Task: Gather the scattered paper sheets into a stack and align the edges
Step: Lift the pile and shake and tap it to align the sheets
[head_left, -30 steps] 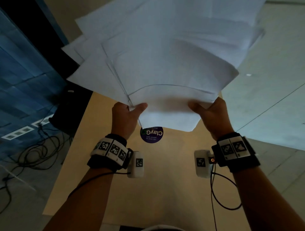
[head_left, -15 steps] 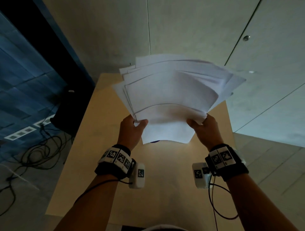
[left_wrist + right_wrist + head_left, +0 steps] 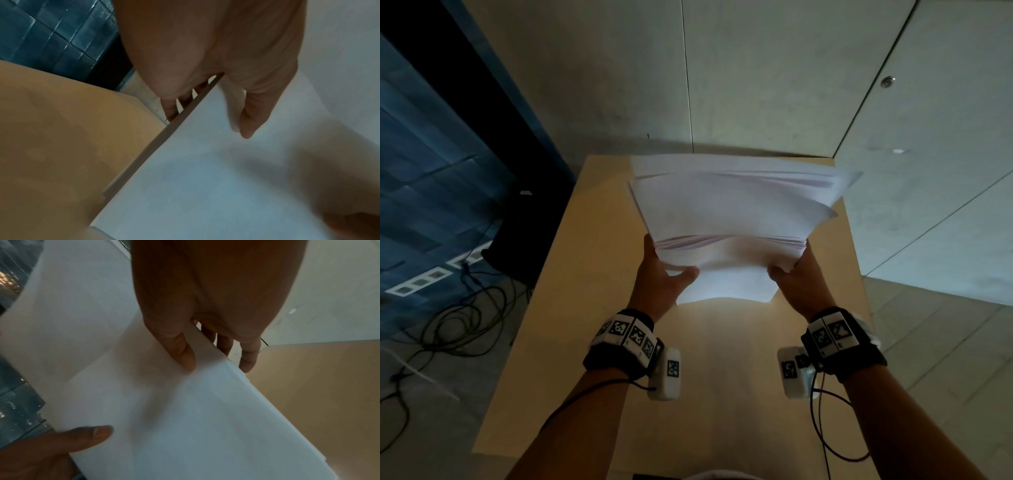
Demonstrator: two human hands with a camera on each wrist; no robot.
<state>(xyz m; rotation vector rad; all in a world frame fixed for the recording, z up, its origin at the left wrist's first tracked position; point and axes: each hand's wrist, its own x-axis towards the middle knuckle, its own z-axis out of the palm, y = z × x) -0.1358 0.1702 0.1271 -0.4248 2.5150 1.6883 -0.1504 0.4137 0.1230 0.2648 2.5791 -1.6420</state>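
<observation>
A stack of white paper sheets [image 3: 732,219] is held between both hands over the tan table [image 3: 571,342], its far end sloping down toward the table's back edge. My left hand [image 3: 664,277] grips the near left side, thumb on top and fingers underneath. My right hand [image 3: 794,277] grips the near right side the same way. The left wrist view shows the stack [image 3: 216,178] with its left edge lined up, my thumb [image 3: 248,120] lying on it. In the right wrist view the sheets [image 3: 195,418] have slightly stepped right edges, and my thumb [image 3: 183,353] presses the top sheet.
The table stands against a pale panelled wall [image 3: 756,68]. To the left lie a blue tiled floor, a dark box [image 3: 524,236] and loose black cables [image 3: 441,325]. Cables hang from both wrist cameras.
The paper stack has come down from in front of the camera toward the table. Its fanned sheets have drawn together into a tighter stack. Both hands kept their grip.
</observation>
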